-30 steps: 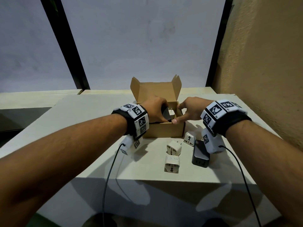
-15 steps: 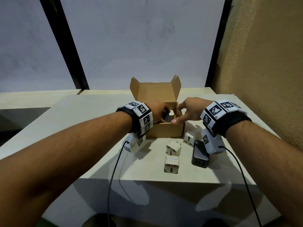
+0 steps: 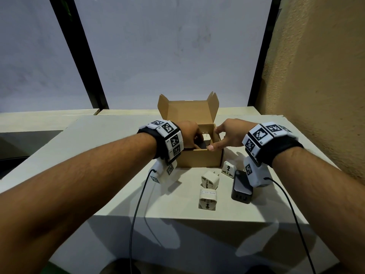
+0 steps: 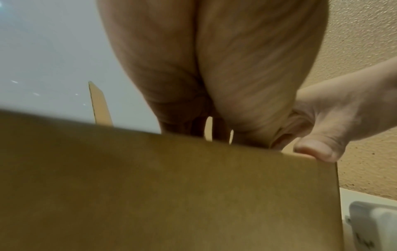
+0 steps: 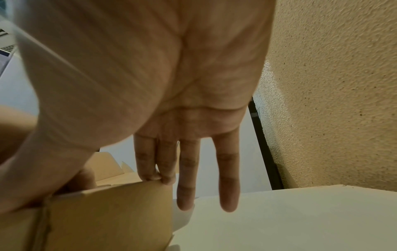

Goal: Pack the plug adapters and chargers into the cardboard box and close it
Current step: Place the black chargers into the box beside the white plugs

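Cardboard box [image 3: 199,158]: brown, set on the pale table [image 3: 110,155] at the centre of the head view, lid flaps raised upright at its far side; a white object and a dark one are glimpsed inside, too small to be identified

Left hand [image 3: 187,133]: reached into the box from the left of the frame, fingers dipped below the rim; in the left wrist view only the palm is seen above the front wall, so whether anything is gripped cannot be told

Right hand [image 3: 227,133]: placed at the box's right wall, thumb [image 4: 315,149] pressed on the near right corner of the rim; in the right wrist view two fingers [image 5: 150,163] are curled onto the wall's top edge while the other two hang straight beside it, the wall thus pinched

Black charger [image 3: 241,187]: laid flat at lower right of the box, ports turned toward the viewer

White plug adapters, three, all on the table below the box and apart from it:
- labelled adapter [image 3: 207,199], lowest in the frame
- upright adapter [image 3: 210,179], just above it
- small adapter [image 3: 228,169], beside the charger's upper left corner
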`<state>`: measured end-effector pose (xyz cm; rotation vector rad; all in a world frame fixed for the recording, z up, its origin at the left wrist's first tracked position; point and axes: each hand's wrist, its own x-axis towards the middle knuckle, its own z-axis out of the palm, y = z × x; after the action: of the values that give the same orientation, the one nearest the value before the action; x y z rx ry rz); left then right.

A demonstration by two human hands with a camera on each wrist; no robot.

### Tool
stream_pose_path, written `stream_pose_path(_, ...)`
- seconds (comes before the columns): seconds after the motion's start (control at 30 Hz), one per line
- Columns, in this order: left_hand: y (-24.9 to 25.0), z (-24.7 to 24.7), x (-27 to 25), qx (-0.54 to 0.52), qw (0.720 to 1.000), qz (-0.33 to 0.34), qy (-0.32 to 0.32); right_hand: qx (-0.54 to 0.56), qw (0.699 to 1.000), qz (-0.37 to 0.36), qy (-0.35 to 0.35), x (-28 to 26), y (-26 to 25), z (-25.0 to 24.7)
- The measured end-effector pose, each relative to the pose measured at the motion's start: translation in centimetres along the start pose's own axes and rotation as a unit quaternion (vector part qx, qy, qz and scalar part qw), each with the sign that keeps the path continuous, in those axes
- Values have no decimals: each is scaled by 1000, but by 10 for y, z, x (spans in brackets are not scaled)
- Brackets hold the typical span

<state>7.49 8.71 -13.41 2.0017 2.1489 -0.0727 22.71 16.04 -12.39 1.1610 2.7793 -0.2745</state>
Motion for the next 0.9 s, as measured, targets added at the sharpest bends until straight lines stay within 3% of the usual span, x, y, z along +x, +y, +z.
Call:
stream_pose_path(0.63, -18, 2, -18, -47, 999, 0, 7, 7, 1000, 1, -2, -2, 2, -1)
stream_pose_path(0.8, 13, -1, -41, -42, 986, 88, 133, 3, 1000, -11, -3, -6, 5, -1)
stream_pose_path(0.9, 50, 4, -67, -47, 975, 172, 136, -3, 1000, -20, -4, -4, 9, -2)
